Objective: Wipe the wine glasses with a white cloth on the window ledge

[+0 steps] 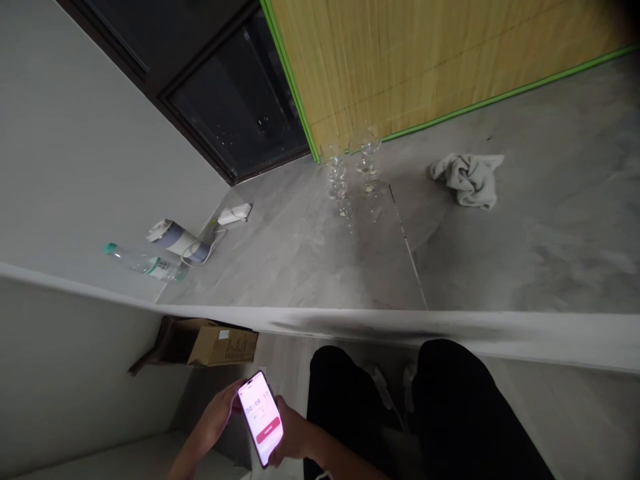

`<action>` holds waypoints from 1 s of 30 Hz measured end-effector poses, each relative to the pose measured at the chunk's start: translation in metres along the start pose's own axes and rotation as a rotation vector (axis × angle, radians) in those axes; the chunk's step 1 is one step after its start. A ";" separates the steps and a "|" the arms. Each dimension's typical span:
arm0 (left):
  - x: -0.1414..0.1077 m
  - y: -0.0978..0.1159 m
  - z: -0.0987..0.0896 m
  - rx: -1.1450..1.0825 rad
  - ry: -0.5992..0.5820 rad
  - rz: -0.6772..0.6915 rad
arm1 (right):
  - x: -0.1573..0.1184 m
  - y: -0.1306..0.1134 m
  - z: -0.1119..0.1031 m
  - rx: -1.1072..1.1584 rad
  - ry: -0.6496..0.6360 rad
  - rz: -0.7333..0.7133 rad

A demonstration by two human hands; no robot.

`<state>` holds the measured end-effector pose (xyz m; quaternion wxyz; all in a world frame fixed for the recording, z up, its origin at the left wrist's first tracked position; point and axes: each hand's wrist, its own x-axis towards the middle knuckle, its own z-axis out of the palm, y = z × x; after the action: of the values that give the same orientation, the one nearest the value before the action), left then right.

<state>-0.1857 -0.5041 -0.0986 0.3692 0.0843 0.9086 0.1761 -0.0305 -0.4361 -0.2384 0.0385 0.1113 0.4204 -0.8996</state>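
Low in the view I hold a smartphone (261, 417) with a lit white and pink screen that shows a timer. My left hand (217, 410) curls around its upper left edge. My right hand (295, 437) grips its right side and back. Both hands are below the front edge of a grey stone counter (500, 267), above my legs in black trousers (450, 413). Several clear stemmed glasses (340, 177) stand at the back of the counter, far from both hands. A crumpled pale cloth (470, 177) lies to their right.
A plastic water bottle (145, 263) lies at the counter's left end beside a white and grey appliance (183, 241) with a cord and a white plug block (234, 214). A cardboard box (220, 343) sits below the counter. A bamboo mat (425, 60) and a dark window (235, 100) are behind.
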 end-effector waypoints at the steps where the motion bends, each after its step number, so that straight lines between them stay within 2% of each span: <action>1: 0.001 -0.002 -0.001 0.003 -0.004 0.003 | -0.001 -0.001 0.000 -0.005 -0.001 -0.002; 5: 0.002 -0.003 -0.002 0.013 -0.024 0.002 | -0.001 -0.002 0.000 0.006 -0.023 0.027; 17: -0.013 0.018 0.002 -0.039 0.013 0.024 | 0.001 0.004 -0.001 0.046 -0.038 0.049; 26: 0.011 -0.012 0.001 -0.008 0.013 0.126 | 0.009 0.018 0.000 0.050 -0.037 0.050; 30: 0.012 -0.014 0.000 0.013 0.005 0.150 | 0.006 0.015 0.000 0.042 -0.034 0.065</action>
<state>-0.1947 -0.5134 -0.1113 0.3519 0.1542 0.9018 0.1978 -0.0342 -0.4461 -0.2513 0.0725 0.1104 0.3967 -0.9084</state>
